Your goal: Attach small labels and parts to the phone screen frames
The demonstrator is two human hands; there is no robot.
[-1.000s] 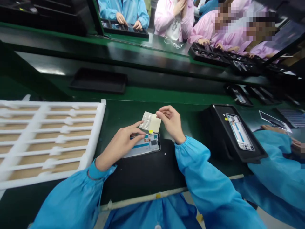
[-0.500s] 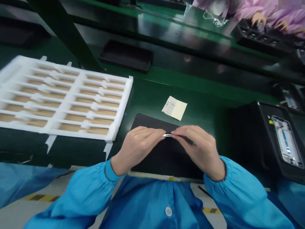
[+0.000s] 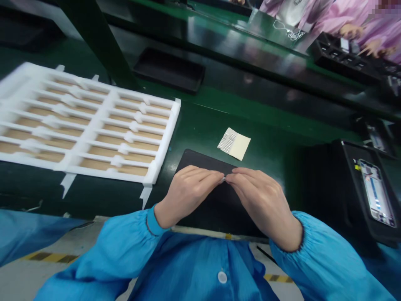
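Observation:
My left hand (image 3: 188,190) and my right hand (image 3: 260,200) meet above a black mat (image 3: 216,209) at the bench's near edge. Their fingertips pinch a thin silvery thing (image 3: 223,179) between them; only a sliver of it shows, most likely the phone frame held edge-on. Both hands are closed on it. A cream sticker sheet (image 3: 234,144) with a barcode-like print lies flat on the green bench just beyond the mat, apart from my hands.
A white foam tray (image 3: 84,129) with slotted rows sits to the left. A black jig (image 3: 360,192) holding an open phone frame (image 3: 375,193) stands at the right. A black tray (image 3: 169,69) rests on the conveyor behind. Other people in pink coats work at the far side.
A second ago my right hand held the sticker sheet over a phone frame on the mat. The sheet now lies on the bench, and both hands pinch the thin piece together, nearly still since half a second ago.

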